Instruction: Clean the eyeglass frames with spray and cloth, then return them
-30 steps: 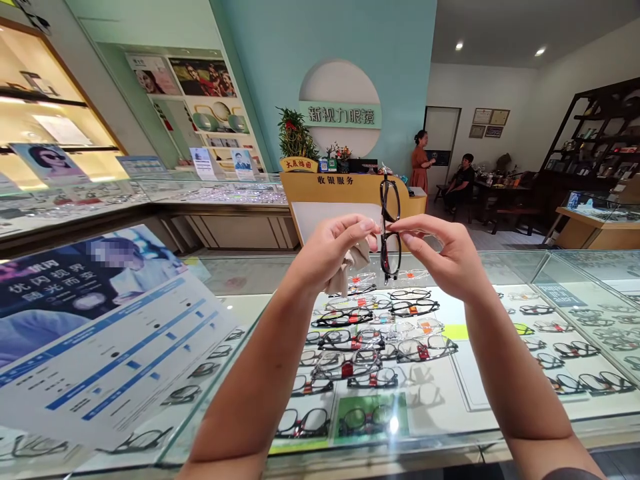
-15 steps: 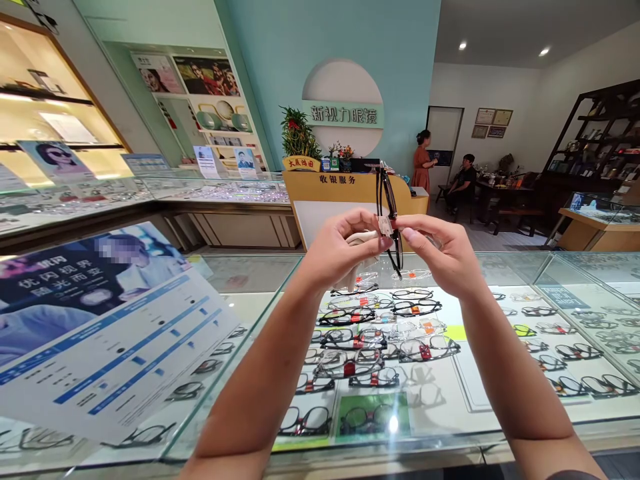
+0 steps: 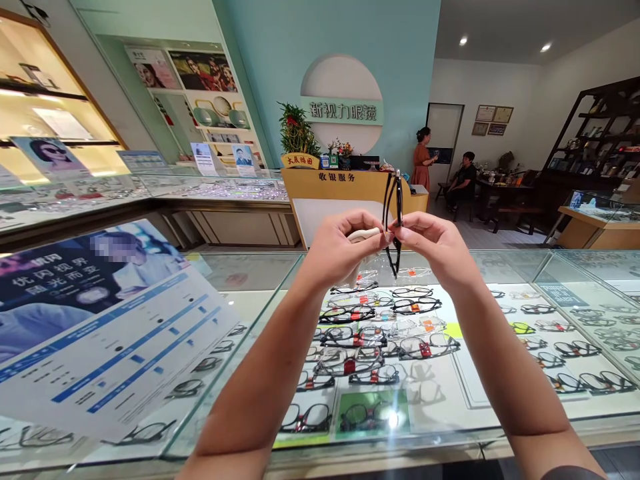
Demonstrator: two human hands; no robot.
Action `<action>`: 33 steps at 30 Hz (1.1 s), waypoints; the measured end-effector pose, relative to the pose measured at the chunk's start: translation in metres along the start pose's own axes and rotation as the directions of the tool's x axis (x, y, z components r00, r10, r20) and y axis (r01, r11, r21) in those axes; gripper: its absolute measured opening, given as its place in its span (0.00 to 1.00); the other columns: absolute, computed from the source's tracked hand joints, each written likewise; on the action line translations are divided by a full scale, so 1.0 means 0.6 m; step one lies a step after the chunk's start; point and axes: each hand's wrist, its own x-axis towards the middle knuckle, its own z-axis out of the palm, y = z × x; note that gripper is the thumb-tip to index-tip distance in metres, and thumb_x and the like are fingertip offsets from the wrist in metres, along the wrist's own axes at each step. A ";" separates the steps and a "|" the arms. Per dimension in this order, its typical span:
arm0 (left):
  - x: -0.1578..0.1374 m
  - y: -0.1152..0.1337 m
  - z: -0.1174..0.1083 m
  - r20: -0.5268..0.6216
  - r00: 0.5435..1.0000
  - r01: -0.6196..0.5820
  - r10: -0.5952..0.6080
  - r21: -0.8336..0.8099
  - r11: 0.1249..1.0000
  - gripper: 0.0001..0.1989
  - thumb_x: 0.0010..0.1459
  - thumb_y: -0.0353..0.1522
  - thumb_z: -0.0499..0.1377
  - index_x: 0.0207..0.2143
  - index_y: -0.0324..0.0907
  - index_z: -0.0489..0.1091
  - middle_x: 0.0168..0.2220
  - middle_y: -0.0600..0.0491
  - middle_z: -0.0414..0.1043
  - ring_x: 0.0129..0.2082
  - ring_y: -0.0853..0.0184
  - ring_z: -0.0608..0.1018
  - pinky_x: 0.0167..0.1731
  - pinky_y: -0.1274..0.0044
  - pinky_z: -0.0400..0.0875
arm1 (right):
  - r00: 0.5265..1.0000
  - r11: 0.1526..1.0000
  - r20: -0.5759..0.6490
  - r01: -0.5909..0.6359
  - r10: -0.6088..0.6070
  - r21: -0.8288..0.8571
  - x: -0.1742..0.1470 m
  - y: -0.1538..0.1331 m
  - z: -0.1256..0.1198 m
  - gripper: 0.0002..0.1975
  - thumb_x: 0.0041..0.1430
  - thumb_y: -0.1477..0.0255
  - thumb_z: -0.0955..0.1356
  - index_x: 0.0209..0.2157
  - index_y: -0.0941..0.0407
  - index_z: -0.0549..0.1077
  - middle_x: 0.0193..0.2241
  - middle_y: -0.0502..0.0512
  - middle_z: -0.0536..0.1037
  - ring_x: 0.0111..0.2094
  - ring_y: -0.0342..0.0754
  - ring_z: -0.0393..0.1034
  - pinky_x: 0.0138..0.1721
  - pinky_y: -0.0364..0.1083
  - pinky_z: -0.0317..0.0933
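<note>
A pair of black-framed glasses (image 3: 399, 197) is held up over the display case, turned nearly edge-on with its long side upright. My left hand (image 3: 340, 250) is closed, thumb and fingers pinching the middle of the glasses from the left. Tucked in that same hand is a cream-white item (image 3: 364, 235), perhaps a cloth; most of it is hidden. From the right, my right hand (image 3: 436, 248) pinches the glasses at about the same height, its fingertips close to the left ones. Below, rows of glasses (image 3: 360, 337) lie inside the glass case.
A printed leaflet (image 3: 115, 327) stands at the left on the glass case (image 3: 240, 427). Beyond are a yellow cash counter (image 3: 300, 183) with a plant (image 3: 296, 133) and a long display counter (image 3: 215, 190). One person (image 3: 423, 160) stands at the back; another (image 3: 463, 180) sits.
The glasses have turned slightly between my hands and shifted a little right. The pale tag seen on them before is now hidden. Both hands keep their pinch.
</note>
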 end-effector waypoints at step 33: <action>-0.016 0.018 -0.051 -0.376 0.806 -0.147 0.458 0.622 0.769 0.09 0.61 0.40 0.71 0.40 0.50 0.77 0.35 0.54 0.76 0.34 0.64 0.75 0.37 0.70 0.71 | 0.979 0.978 -0.033 -0.199 0.201 0.068 0.010 -0.024 -0.082 0.16 0.44 0.62 0.84 0.26 0.53 0.77 0.31 0.49 0.81 0.32 0.44 0.73 0.38 0.45 0.68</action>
